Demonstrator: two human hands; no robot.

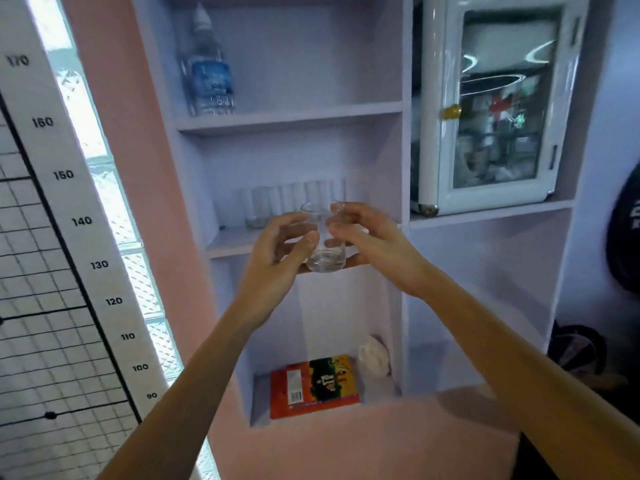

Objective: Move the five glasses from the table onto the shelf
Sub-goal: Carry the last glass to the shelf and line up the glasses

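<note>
I read the printed numbers on the white height scale (86,202) at left: 170, 160, 150, 140, 130, 120, 110, 100 and 90, running down beside a black grid. The blue label on the clear plastic water bottle (209,69) is too blurred to read. The orange and yellow printed packet (313,386) in the bottom compartment carries a white barcode panel; its wording is illegible.

Both hands are raised in front of the pale lilac shelf unit (287,121). The left hand (277,247) and the right hand (367,237) together grasp one short clear drinking glass (323,240), upright, fingers closed around its sides from left and right. The glass is in the air just in front of the middle shelf board's front edge; I cannot tell whether its base touches the board.

Behind it, a row of clear glasses (291,202) stands on that middle shelf, near the back wall; blur prevents a count. The left portion of the board in front of them shows bare surface.

The bottle stands on the shelf above, at the left. A crumpled white object (374,355) lies beside the packet below. To the right, a white glass-doored cabinet (491,105) with a brass knob sits in the adjoining compartment, separated from the glasses by the vertical divider. A dark garment (627,237) shows at the far right edge.
</note>
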